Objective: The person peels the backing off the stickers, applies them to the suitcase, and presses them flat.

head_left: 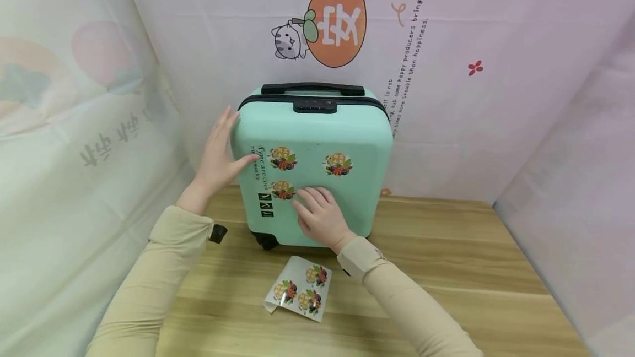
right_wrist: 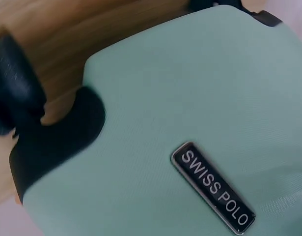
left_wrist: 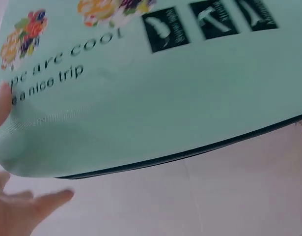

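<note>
A mint-green suitcase stands upright on the table, with fruit stickers on its front. My left hand lies at its upper left side, fingers extended along the edge and thumb over the front near the printed lettering. In the left wrist view, part of that hand shows beside the shell. My right hand touches the front with its fingertips, at the right edge of the lower left sticker. Above are two more stickers, one at left and one at right.
A sticker sheet with several fruit stickers lies on the wooden table before the suitcase, one corner curled. Printed cloth hangs behind and at both sides. The right wrist view shows a SWISS POLO badge and a black wheel.
</note>
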The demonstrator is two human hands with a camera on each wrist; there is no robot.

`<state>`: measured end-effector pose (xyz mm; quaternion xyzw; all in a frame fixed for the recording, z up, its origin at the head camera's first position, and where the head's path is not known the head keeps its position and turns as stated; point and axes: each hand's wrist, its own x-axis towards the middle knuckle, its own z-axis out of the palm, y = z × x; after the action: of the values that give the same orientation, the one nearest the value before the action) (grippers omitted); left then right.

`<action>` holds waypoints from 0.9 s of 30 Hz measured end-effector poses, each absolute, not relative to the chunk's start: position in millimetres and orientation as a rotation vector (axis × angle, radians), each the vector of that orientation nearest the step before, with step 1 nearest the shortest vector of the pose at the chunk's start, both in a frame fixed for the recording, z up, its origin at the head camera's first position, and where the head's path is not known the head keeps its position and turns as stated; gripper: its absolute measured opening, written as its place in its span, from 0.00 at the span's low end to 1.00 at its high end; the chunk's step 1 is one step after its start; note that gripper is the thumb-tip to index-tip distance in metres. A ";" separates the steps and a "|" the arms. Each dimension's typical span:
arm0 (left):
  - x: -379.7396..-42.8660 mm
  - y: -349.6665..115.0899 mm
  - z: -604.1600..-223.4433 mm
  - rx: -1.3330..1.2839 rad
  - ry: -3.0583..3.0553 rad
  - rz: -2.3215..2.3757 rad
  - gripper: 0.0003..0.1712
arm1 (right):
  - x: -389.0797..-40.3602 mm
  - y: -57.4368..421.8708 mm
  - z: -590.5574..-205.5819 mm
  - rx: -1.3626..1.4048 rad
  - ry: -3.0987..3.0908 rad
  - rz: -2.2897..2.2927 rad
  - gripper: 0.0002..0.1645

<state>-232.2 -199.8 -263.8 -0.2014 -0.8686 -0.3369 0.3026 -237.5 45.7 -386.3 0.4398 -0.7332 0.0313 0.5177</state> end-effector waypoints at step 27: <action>-235.9 -206.9 -251.2 -0.543 -2.380 -1.160 0.50 | -236.7 30.3 -379.8 1.123 -1.933 -0.657 0.42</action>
<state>-235.9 -206.9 -251.2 -0.1960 -0.8596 -0.4187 0.2176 -236.7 30.3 -379.8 0.4427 -0.7621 -0.2592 0.3949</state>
